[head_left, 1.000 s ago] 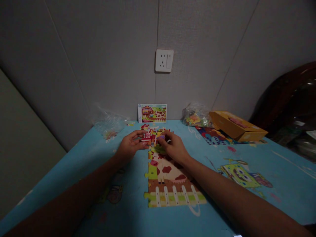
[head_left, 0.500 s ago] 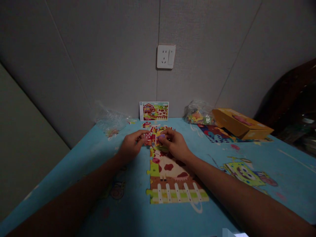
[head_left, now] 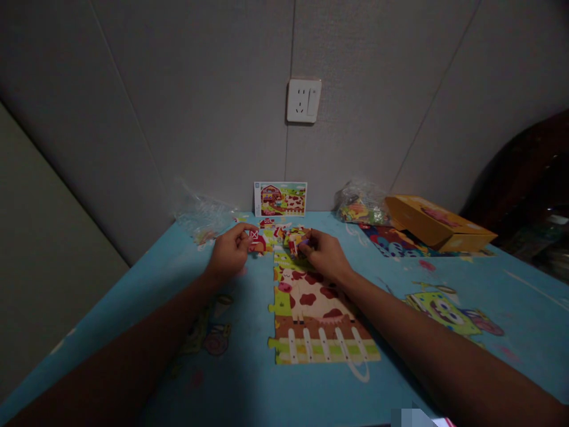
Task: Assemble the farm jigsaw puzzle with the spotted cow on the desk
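A partly joined farm puzzle (head_left: 317, 320) with a spotted cow and a white fence lies on the blue cartoon tablecloth (head_left: 466, 284). My left hand (head_left: 230, 255) pinches a red barn puzzle piece (head_left: 256, 241) just left of the puzzle's top edge. My right hand (head_left: 326, 256) rests closed at the puzzle's upper edge, its fingertips on a small piece (head_left: 296, 240) among loose pieces there. A reference picture card (head_left: 280, 198) leans against the wall behind.
A clear plastic bag (head_left: 202, 213) lies at the back left. Another bag of pieces (head_left: 358, 207) and a yellow box (head_left: 438, 224) sit at the back right. A wall socket (head_left: 303, 101) is above. A dark rounded object (head_left: 524, 178) stands at the far right.
My left hand has drawn the red barn piece to the left, away from my right hand. The view has shifted slightly.
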`<state>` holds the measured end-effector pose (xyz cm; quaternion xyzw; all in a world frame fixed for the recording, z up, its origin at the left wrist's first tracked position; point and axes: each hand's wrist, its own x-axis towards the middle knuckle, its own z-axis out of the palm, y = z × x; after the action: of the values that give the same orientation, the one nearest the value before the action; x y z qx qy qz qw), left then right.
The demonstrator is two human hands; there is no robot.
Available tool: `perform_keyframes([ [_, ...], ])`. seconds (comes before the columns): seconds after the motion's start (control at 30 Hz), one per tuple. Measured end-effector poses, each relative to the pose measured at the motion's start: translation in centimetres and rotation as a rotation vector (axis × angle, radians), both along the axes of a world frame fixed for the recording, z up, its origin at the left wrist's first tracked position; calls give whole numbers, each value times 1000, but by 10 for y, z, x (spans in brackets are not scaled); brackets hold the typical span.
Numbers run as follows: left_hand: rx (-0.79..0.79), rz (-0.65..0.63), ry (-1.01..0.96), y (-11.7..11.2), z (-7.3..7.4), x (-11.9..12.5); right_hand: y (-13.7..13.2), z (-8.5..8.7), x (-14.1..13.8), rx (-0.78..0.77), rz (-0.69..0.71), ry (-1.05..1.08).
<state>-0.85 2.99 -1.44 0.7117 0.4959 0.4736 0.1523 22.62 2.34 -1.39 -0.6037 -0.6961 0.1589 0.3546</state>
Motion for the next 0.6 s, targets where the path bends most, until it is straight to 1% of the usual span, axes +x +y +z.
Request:
perform_keyframes([
  [0.1,16,1,23,2,-2,-1,1,0,2,1,-17,-99],
  [0.2,68,-15,88,6,-4,-5,6,-3,6,19,-39,-192],
  [0.3,90,14,131,10,-7,-9,10,-6,9,30,-50,-261],
  [0.4,54,48,146,12,-8,-12,10,-7,9,66,-60,-250],
  [0.47,25,40,141,12,-8,-11,8,-6,8,118,-55,-223],
  [0.53,8,22,133,11,-8,-10,6,-4,5,170,-23,-186],
  [0.6,-3,-5,134,9,-8,-8,2,-2,2,181,50,-140],
])
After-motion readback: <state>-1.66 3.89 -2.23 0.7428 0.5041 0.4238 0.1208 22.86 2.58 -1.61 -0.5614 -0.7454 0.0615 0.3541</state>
